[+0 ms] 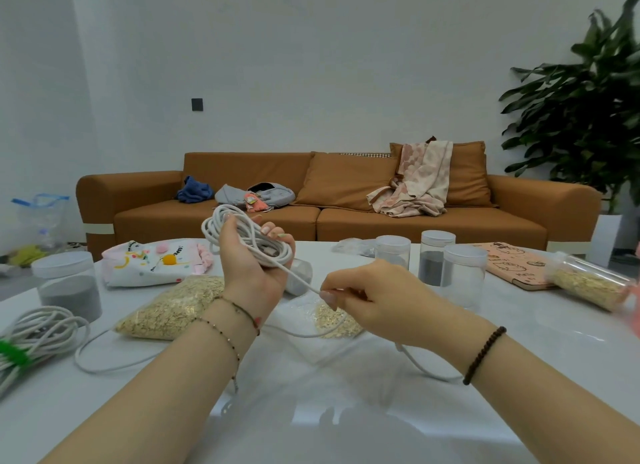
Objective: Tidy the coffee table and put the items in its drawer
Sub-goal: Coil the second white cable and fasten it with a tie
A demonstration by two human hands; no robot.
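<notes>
Both hands work one white cable (242, 235) above the coffee table (346, 411): the left hand (249, 273) grips the wound coil, fingers curled over it, while the right hand (374, 301) pinches the free strand close beside it. The slack tail trailing over the table could snag on the oat bag (169, 307) near it, or tug loops out of the left grip if drawn fast. The coil's long axis slants from upper left to lower right, its strand leaving toward the right hand.
</notes>
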